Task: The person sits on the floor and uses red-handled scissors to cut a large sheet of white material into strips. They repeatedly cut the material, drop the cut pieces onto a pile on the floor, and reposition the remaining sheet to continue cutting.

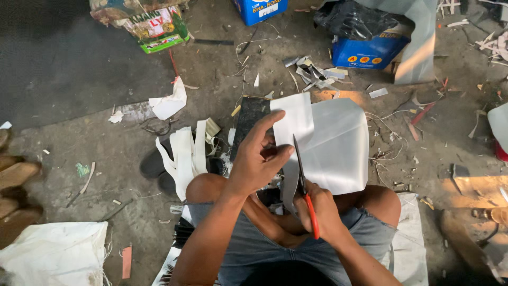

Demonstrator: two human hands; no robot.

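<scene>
Two hands work one white sheet (333, 148) held above the knees: left hand (259, 159) pinches its left flap taut; right hand (317, 212), below the sheet, grips red-handled scissors (304, 185), blades partly parted in its edge.

The person is sitting with both knees bent and spread, bare thighs showing below grey shorts, and both forearms are reaching forward between the knees. The left hand (259, 159) is stretching out ahead of the left knee, wrist bent slightly, with the thumb and index finger spread wide and the remaining fingers curling under as they are pinching a thin sheet. The right hand (317, 209) is sitting lower and closer to the body, just beside the left wrist, fingers wrapping tightly round a pair of red handles, knuckles facing up. The two forearms are angling towards each other, the left crossing slightly above the right.
</scene>
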